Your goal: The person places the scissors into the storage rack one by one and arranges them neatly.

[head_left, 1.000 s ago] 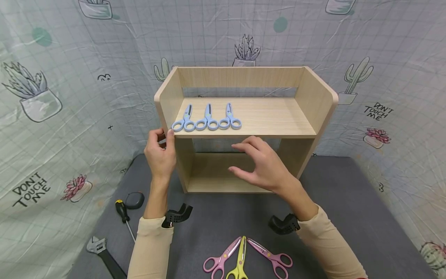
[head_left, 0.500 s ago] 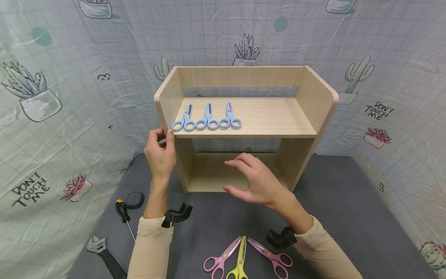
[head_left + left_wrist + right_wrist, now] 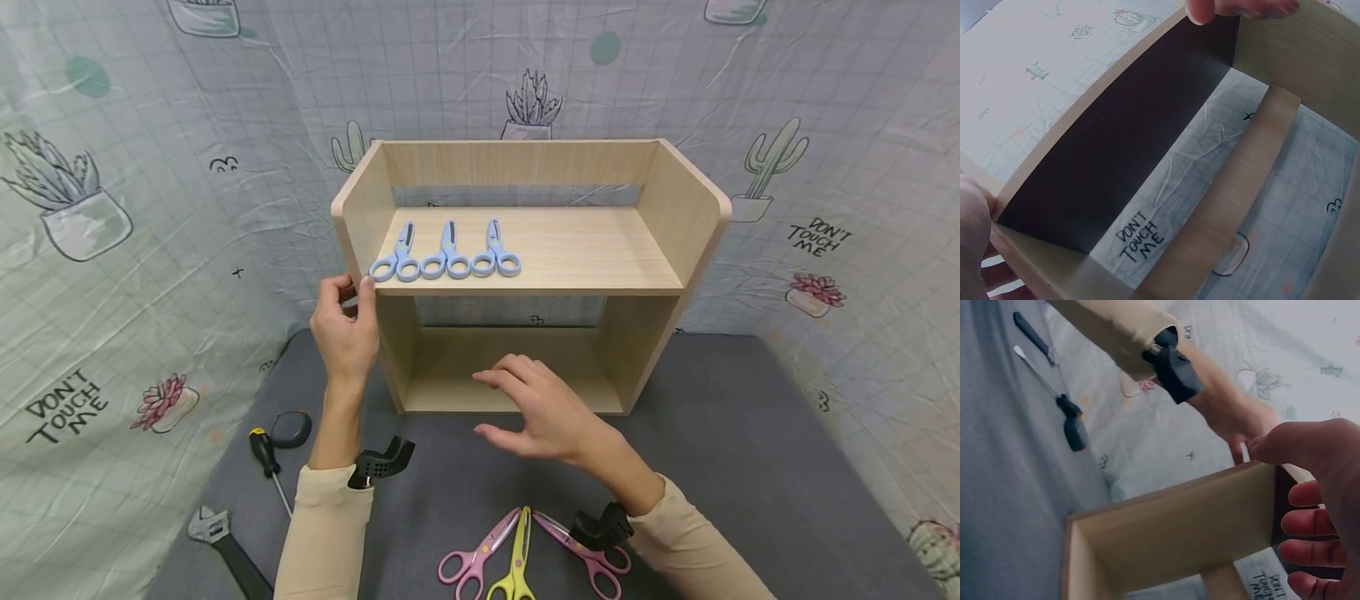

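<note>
Head cam: high, wide, facing forward-down; pale wooden two-tier shelf [image 3: 592, 250] mid-frame. Left wrist: close, tilted, facing into shelf. Right wrist: close, rolled, shelf along bottom. Head/right wrist share black-and-yellow metal screwdriver [image 3: 262, 452], lower left/upper left.

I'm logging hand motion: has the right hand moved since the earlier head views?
Yes: the right hand has moved down the head view, away from the wooden shelf's upper board.

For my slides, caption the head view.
Left hand grips a pale wooden shelf holding three light blue scissors; right hand hovers empty.
</note>
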Available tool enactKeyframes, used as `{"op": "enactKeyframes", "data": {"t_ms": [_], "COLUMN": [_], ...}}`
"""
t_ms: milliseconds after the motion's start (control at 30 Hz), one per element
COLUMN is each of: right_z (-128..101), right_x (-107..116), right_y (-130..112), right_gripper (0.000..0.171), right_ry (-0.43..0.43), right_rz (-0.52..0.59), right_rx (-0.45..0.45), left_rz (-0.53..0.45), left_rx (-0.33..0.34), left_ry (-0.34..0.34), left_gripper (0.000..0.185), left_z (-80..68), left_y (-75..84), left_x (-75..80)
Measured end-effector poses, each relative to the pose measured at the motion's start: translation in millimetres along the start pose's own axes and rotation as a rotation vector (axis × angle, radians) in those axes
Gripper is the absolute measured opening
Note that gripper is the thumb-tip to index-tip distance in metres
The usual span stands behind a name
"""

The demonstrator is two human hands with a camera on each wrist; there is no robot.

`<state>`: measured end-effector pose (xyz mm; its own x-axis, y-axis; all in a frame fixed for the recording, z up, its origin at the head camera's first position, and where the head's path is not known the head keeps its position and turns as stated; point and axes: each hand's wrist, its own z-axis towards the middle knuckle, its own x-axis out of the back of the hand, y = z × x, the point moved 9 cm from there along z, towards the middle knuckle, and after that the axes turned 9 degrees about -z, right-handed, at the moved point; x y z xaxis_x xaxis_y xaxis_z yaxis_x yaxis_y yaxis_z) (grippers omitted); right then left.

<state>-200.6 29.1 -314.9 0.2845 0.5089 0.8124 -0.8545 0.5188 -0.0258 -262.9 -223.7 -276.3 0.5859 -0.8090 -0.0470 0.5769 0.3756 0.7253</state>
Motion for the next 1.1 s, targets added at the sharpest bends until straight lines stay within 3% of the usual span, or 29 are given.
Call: {"op": "enactKeyframes", "data": {"t_ms": [1100], "right_z": [-43.1], "right_x": [-85.6], "right_y": [-42.6], "right_gripper": [0.049], "right_ry": [-0.161], "right_rz": [0.080], "right_rx": [0.051], "left_rz": [0.007], "left_rx": [0.003], "left_ry": [-0.001], "left_gripper": [0.034], "left_z": [0.6], "left_y": [-1.0], "left_x": [-1.0]}}
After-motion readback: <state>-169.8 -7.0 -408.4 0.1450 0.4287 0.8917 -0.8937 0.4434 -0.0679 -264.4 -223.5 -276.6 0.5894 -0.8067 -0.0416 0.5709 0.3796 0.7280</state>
